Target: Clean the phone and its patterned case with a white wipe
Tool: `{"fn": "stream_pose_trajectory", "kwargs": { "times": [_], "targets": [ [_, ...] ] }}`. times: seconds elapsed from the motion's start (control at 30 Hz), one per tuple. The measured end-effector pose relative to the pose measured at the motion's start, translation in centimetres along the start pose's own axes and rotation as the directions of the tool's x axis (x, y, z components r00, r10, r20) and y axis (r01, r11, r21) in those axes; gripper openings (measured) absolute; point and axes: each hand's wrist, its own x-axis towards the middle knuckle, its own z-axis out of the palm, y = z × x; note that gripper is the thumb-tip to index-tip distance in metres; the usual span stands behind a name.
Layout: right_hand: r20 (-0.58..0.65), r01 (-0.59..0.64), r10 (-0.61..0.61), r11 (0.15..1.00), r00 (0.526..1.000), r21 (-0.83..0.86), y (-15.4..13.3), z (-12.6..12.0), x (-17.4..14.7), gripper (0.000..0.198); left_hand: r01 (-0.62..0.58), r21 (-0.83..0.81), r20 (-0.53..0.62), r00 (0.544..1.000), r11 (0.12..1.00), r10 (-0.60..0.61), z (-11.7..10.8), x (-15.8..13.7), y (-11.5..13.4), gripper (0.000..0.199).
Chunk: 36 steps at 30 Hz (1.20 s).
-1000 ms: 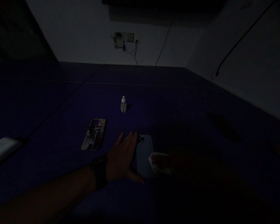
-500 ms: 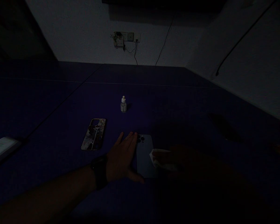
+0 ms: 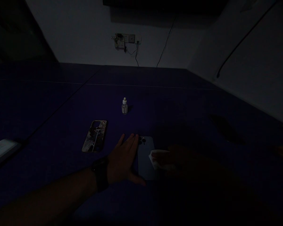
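Observation:
A pale blue phone [image 3: 145,160] lies back up on the dark surface, its camera lenses at the top left. My left hand [image 3: 122,160], with a dark watch on the wrist, lies flat with fingers stretched out, against the phone's left edge and lower corner. Deep in shadow, my right hand [image 3: 172,157] presses a white cloth or tissue [image 3: 155,153] onto the right side of the phone's back. To the left lies a patterned phone case [image 3: 94,136]. Beyond it stands a small dropper bottle [image 3: 124,106] with a white cap.
A white box [image 3: 3,151] sits at the far left. A dark flat object [image 3: 224,127] lies to the right, too dim to name. Wall sockets [image 3: 126,39] with cables are on the back wall, behind the dark blue surface [image 3: 141,97].
My right hand and the white cloth have shifted slightly left across the phone's back. My left hand, the phone, the case and the bottle stay in place.

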Motion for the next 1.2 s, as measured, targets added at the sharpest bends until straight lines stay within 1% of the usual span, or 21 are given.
{"fn": "stream_pose_trajectory", "kwargs": {
  "times": [0.1,0.17,0.27,0.33,0.4,0.5,0.57,0.63,0.67,0.77,0.87,0.97,1.03,1.1,1.17,1.2],
  "targets": [
    [0.018,0.002,-0.002,1.000,1.000,0.002,0.2,-0.1,-0.1,0.048,-0.002,-0.011,-0.006,1.000,1.000,0.002,0.0,0.1,0.0,0.145],
    [-0.005,0.051,-0.051,0.998,0.999,-0.026,-0.5,0.4,1.0,0.053,-0.002,-0.006,-0.012,1.000,1.000,0.002,0.0,0.1,0.0,0.144],
    [-0.058,0.153,-0.157,0.986,0.986,-0.064,-1.2,1.6,2.7,0.060,0.003,0.008,-0.002,1.000,1.000,-0.003,-0.1,0.0,0.0,0.143],
    [-0.088,0.179,-0.184,0.982,0.979,-0.060,-1.0,2.0,3.0,0.060,0.004,0.005,0.001,1.000,1.000,-0.004,-0.1,0.0,0.0,0.143],
    [-0.077,0.138,-0.140,0.990,0.987,-0.034,-0.4,1.8,2.4,0.056,-0.002,-0.001,-0.001,1.000,1.000,0.002,-0.1,0.0,0.0,0.144],
    [-0.012,0.042,-0.043,0.999,0.999,-0.016,0.6,1.1,0.8,0.048,-0.002,0.001,-0.001,1.000,1.000,0.002,-0.1,-0.1,0.0,0.143],
    [-0.005,0.029,-0.029,0.999,1.000,-0.025,1.0,1.0,0.2,0.044,0.003,0.002,0.004,1.000,1.000,-0.003,-0.1,0.0,0.0,0.145],
    [-0.052,0.022,-0.024,0.999,0.998,-0.048,1.2,1.2,0.6,0.043,0.002,-0.004,0.011,1.000,1.000,-0.002,-0.1,0.0,0.0,0.145],
    [-0.095,0.004,-0.010,0.998,0.995,-0.067,1.3,1.4,1.2,0.044,0.001,-0.008,0.013,1.000,1.000,-0.001,-0.1,0.0,0.0,0.145],
    [-0.247,-0.066,0.031,0.989,0.969,-0.134,1.7,2.1,3.2,0.052,-0.008,-0.015,0.017,1.000,1.000,0.008,-0.2,0.0,-0.1,0.142],
    [-0.318,-0.091,0.036,0.983,0.947,-0.161,2.2,2.2,4.6,0.057,-0.013,-0.012,0.009,1.000,1.000,0.013,-0.2,-0.1,-0.1,0.140],
    [-0.271,-0.077,0.036,0.987,0.962,-0.140,1.8,1.9,4.2,0.053,-0.009,-0.008,0.008,1.000,1.000,0.010,-0.1,-0.1,-0.1,0.142],
    [-0.197,-0.014,-0.009,0.993,0.980,-0.113,1.1,1.7,3.2,0.047,-0.002,-0.002,0.015,1.000,1.000,0.002,-0.1,-0.1,-0.1,0.143],
    [-0.150,0.058,-0.071,0.995,0.986,-0.085,0.5,1.6,2.1,0.041,0.002,0.001,0.017,1.000,1.000,-0.002,-0.1,0.0,0.0,0.144],
    [-0.144,0.083,-0.093,0.994,0.985,-0.073,0.3,1.6,1.4,0.038,-0.002,-0.001,0.012,1.000,1.000,0.002,-0.1,0.0,0.0,0.143],
    [-0.150,0.075,-0.086,0.994,0.985,-0.078,0.5,1.6,1.2,0.037,-0.005,-0.003,0.003,1.000,1.000,0.005,0.0,0.0,0.0,0.143]
  ]
}}
